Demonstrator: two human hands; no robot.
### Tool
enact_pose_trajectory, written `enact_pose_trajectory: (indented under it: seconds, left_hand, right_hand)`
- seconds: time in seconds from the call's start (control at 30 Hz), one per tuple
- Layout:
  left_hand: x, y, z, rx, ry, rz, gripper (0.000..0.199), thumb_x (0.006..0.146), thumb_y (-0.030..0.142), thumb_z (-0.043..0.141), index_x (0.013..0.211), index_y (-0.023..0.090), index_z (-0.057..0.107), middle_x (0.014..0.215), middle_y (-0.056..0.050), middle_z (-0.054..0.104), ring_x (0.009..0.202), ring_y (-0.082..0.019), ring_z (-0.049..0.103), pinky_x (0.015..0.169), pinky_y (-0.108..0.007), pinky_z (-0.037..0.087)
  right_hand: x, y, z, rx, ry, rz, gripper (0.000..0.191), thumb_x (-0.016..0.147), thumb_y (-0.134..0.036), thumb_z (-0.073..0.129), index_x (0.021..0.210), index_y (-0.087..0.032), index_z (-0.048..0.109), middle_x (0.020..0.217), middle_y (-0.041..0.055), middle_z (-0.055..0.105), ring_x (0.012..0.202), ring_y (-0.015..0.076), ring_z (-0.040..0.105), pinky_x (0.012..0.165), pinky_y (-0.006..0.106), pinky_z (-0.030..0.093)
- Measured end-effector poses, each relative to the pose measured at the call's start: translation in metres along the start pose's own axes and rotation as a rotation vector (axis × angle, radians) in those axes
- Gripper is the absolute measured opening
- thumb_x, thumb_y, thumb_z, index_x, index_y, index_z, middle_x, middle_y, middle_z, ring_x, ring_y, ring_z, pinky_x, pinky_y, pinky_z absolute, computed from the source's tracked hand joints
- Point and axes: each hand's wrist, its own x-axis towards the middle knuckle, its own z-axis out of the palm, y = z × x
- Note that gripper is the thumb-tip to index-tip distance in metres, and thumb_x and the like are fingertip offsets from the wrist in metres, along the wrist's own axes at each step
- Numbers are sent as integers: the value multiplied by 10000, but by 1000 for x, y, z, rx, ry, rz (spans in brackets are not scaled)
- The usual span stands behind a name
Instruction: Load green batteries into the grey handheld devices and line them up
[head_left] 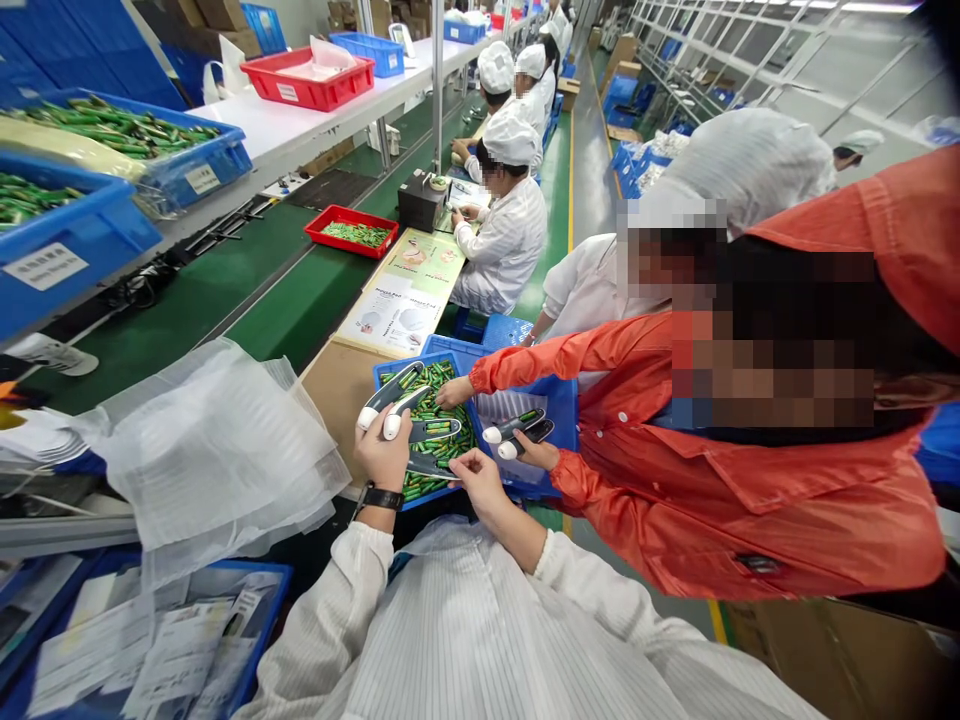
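My left hand [384,452], with a black band on its wrist, is closed round several dark-and-white handheld devices [391,396] that fan out from its fingers. My right hand [477,480] has its fingertips pinched at the end of the lowest device [429,466]; whether a small part is between them is hidden. Beneath the devices is a blue bin [381,372] full of green batteries [448,437]. A person in an orange coat reaches one hand [454,392] into this bin and holds similar devices [517,434] in the other.
Plastic sheets [225,450] lie at the left. A blue crate [281,590] with papers is at the lower left. Behind the bin are printed boards [401,300] and a red tray [349,212]. Blue bins of batteries [135,140] stand on the left shelf. People in white sit along the line.
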Motion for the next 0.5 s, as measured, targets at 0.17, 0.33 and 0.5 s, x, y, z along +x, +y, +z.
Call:
enact_pose_trajectory:
  seconds: [0.17, 0.33, 0.5]
  left_hand:
    - [-4, -5, -4, 19, -39, 83, 362, 774, 434, 758, 1021, 171, 783, 993, -122, 711, 912, -240, 680, 870, -374, 548]
    - [-8, -9, -5, 2, -66, 111, 355, 787, 414, 749, 1043, 169, 774, 1014, -119, 703, 948, -237, 671, 912, -380, 540]
    - [-11, -6, -7, -20, -100, 115, 345, 777, 401, 757, 1033, 171, 775, 1035, -116, 700, 956, -237, 674, 916, -374, 538]
  right_hand:
    - [-2, 3, -7, 164, -50, 272, 384, 537, -335, 923, 752, -161, 657, 737, -19, 633, 648, 116, 606, 596, 254, 532]
    - [-5, 4, -14, 177, -145, 481, 320, 620, -233, 874, 860, -129, 689, 698, 8, 653, 564, 101, 609, 533, 213, 512]
    - [-6, 9, -14, 175, -145, 482, 285, 666, -230, 848, 855, -166, 645, 586, -53, 589, 453, 73, 546, 435, 170, 443]
